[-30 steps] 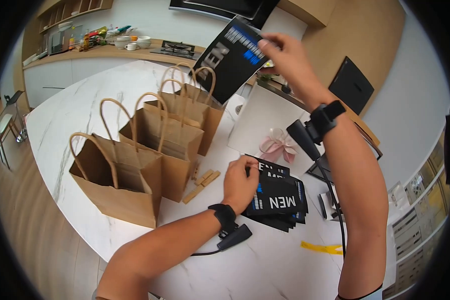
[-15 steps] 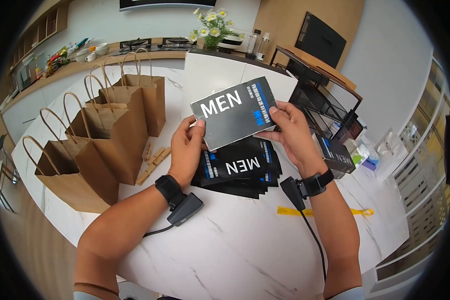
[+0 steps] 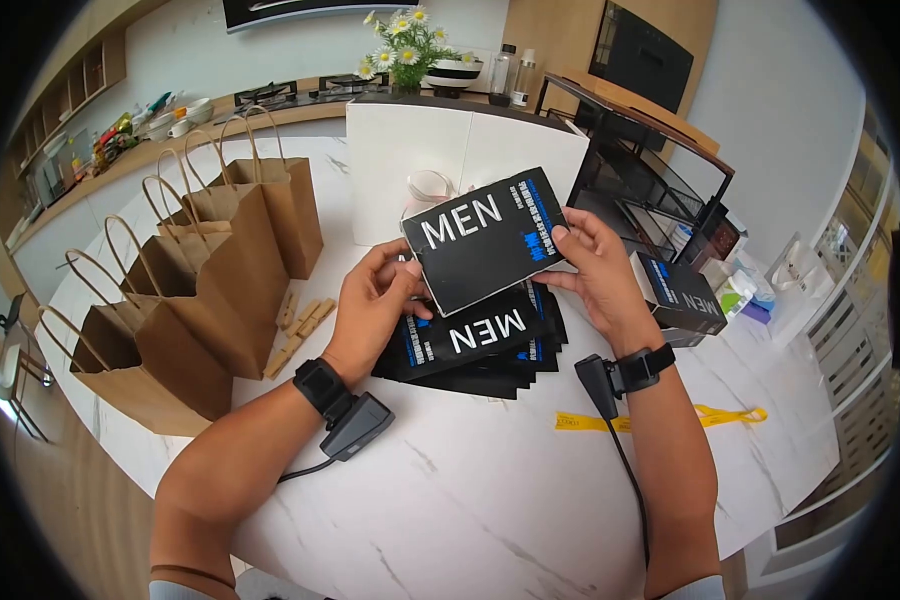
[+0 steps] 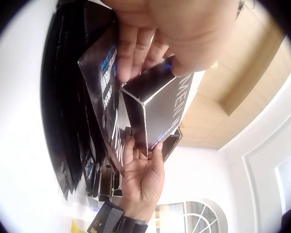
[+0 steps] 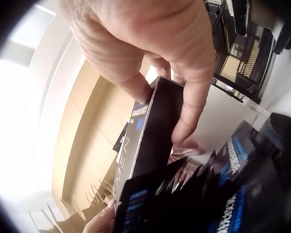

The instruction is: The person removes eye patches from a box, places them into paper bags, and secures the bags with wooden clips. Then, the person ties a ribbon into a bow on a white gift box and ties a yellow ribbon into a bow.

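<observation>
The head view looks forward and down from above the forearms, taking in the left hand (image 3: 370, 305), the right hand (image 3: 602, 268) and the table (image 3: 450, 490) around and below them. The left wrist view, very near the left hand, faces across to the right hand (the room lies sideways there). The right wrist view, equally near the right hand, catches part of the left hand low at its edge. All three share the black box (image 3: 490, 240) between the hands.

From here I see a pale wall (image 3: 800, 130) at upper right, wood panelling (image 3: 550, 40) at top centre, wood-look floor (image 3: 110, 480) at lower left, and bright light through the barred window (image 3: 865, 250) at far right.
</observation>
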Demonstrator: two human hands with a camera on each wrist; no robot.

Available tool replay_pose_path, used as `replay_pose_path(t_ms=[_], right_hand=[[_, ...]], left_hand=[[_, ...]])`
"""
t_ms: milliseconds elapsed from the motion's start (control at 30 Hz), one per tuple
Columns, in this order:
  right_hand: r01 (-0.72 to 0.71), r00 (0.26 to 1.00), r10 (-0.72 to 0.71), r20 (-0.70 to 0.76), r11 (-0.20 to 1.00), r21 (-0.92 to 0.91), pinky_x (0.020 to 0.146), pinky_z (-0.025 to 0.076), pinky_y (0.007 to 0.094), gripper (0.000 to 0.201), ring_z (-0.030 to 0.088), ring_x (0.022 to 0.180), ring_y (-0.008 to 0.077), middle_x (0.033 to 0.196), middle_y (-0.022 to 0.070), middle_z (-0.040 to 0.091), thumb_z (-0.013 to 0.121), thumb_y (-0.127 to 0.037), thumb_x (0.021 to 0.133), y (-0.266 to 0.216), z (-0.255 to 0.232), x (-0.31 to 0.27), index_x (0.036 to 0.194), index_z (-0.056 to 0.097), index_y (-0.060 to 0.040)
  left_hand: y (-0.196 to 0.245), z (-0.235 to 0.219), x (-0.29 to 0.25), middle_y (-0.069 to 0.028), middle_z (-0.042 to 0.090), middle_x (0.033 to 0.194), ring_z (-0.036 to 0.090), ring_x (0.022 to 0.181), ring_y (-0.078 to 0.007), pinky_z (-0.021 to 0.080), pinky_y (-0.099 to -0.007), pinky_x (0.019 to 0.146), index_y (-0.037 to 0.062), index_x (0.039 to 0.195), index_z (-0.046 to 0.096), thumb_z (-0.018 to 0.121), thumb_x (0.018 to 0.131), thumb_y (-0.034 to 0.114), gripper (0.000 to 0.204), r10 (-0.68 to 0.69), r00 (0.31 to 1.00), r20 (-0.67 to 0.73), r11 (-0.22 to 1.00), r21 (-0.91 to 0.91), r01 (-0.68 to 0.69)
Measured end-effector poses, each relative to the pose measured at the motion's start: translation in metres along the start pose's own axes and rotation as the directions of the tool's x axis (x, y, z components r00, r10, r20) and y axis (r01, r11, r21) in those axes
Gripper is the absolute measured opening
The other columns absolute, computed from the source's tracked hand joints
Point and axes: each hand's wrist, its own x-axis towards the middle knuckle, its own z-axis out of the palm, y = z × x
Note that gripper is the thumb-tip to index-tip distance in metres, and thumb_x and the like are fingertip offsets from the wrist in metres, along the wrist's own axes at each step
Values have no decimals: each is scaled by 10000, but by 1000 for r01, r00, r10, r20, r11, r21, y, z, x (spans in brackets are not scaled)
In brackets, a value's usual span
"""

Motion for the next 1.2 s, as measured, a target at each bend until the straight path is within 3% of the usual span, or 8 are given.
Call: replay_pose_path(t_ms=[333, 667, 767, 900, 967, 1033, 1100, 1200], right_hand=[[-141, 988, 140, 61, 990, 27, 911, 634, 428, 454, 695, 1077, 241, 1211, 195, 642, 576, -110, 1036, 9, -15, 5, 1401, 445, 127], [140, 980, -140, 138, 990, 13, 952, 553, 302, 539, 656, 1058, 155, 1157, 95, 671, 802, -168, 904, -24, 10, -11, 1337, 561, 46], [178, 975, -202, 95, 960, 218, 995, 543, 323, 656, 654, 1093, 182, 1215, 127, 656, 835, -96, 857, -25, 28, -15, 1401, 492, 32], [-13, 972, -94, 217, 894, 448, 997, 569, 363, 684, 652, 1144, 203, 1299, 144, 625, 820, -5, 838, -19, 31, -17, 1428, 473, 9], [-27, 951, -107, 289, 905, 425, 1033, 534, 363, 657, 627, 1191, 203, 1325, 137, 619, 814, -12, 846, 7, 32, -15, 1419, 493, 0], [-56, 935, -10, 355, 983, 176, 1075, 484, 365, 629, 604, 1219, 199, 1325, 128, 626, 809, -33, 857, 28, 37, -18, 1408, 509, 2], [-57, 938, -29, 344, 969, 239, 1096, 448, 361, 573, 588, 1229, 195, 1323, 123, 624, 779, -80, 900, 26, 38, -18, 1399, 511, 6], [96, 965, -143, 218, 972, 213, 1038, 485, 322, 450, 594, 1199, 179, 1298, 119, 630, 688, -177, 997, 2, 31, -12, 1367, 517, 13]], left_hand=[[3, 4, -3, -97, 687, 963, 676, 851, -138, 583, -262, 695, -58, 1336, 502, 619, 1043, 195, 404, 84, 996, 31, 991, 98, -87], [3, 1, -2, -128, 709, 990, 718, 853, -185, 608, -286, 803, -62, 1160, 576, 596, 1036, 150, 246, -91, 995, 46, 996, 11, 90], [0, -5, -1, -124, 700, 1001, 724, 886, -194, 617, -309, 846, -48, 1201, 546, 588, 1038, 131, 246, -97, 994, 52, 994, -35, 99], [-1, -4, -2, -102, 702, 1042, 714, 914, -171, 628, -322, 825, -12, 1251, 552, 616, 1038, 178, 293, -84, 992, 93, 994, -60, 90], [1, 0, -4, -110, 705, 1061, 717, 928, -180, 625, -317, 838, -14, 1248, 551, 603, 1042, 165, 278, -72, 987, 145, 994, -72, 83], [4, 1, -5, -124, 699, 1098, 720, 964, -206, 621, -326, 854, -10, 1278, 527, 601, 1045, 180, 310, -72, 986, 150, 995, -54, 81], [9, 2, -6, -138, 693, 1135, 723, 1000, -231, 616, -336, 870, -5, 1309, 503, 598, 1048, 195, 342, -80, 986, 146, 996, -34, 86], [18, 10, -12, -221, 564, 1359, 662, 1198, -361, 591, -411, 914, 55, 1541, 216, 510, 1073, 433, 669, -69, 975, 210, 997, 50, 60]])
